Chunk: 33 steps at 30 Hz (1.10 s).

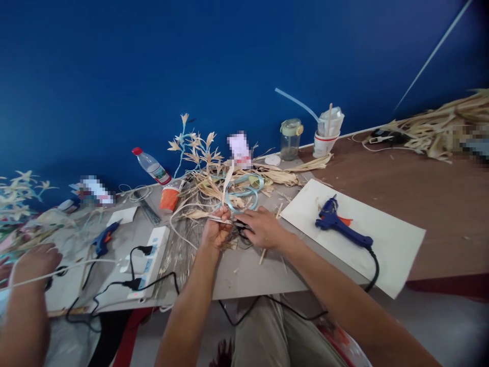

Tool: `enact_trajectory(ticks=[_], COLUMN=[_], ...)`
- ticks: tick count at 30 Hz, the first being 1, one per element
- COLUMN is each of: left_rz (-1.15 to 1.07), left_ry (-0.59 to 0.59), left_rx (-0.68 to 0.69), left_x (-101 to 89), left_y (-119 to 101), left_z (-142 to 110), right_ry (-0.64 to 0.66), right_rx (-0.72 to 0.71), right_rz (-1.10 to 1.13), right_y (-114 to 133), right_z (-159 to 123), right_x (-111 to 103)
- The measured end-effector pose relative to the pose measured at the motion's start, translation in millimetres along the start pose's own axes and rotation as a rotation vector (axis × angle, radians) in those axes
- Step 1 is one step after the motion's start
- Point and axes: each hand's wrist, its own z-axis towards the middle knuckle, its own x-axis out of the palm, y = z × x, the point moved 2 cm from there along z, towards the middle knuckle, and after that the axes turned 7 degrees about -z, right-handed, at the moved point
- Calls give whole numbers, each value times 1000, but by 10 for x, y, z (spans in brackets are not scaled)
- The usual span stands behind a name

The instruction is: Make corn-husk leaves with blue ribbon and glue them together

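My left hand (215,232) is closed in a pinch on a thin pale straw strip (220,219) that lies level in front of a heap of dried straw leaves (229,186). Close beside it, my right hand (262,228) rests curled over a small black object (241,228) on the grey table top (244,278); what that object is I cannot make out. A light blue ribbon loop (244,192) lies in the heap just beyond both hands.
A blue glue gun (338,223) lies on a white sheet (382,244) at right. A white power strip (151,255), a second glue gun (103,238), an orange cup (169,199) and a bottle (153,167) sit left. Another person's hand (32,262) holds a cord at far left.
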Motion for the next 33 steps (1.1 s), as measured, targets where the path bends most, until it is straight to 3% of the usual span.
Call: enact_trajectory(ticks=[4,7,9,13,17,22,28,33], left_rz=[92,146,200,363,415,369,345,389], left_ry=[35,0,-43,-26,-39,-62,-76,-27], left_rx=[-37,20,111,184,214,242,272,217], left_x=[9,14,11,12,7,-2,-38,-27], left_y=[19,15,2,10,17,-40,-104,-65], left_z=[1,22,37,52,55,49,42,20], right_ry=[64,57,10,-68,61,183,236,262], right_rx=[20,4,37,265,289,226,228,251], right_rz=[-14,88,244,754,1140,1163,1038,1062], right_y=[0,-18,-62,-234,-334,-372,-482,-499], right_z=[2,9,21,35,16,-21,-38,-39], right_x=[39,50,39,-18,-149,-255,-176,-151])
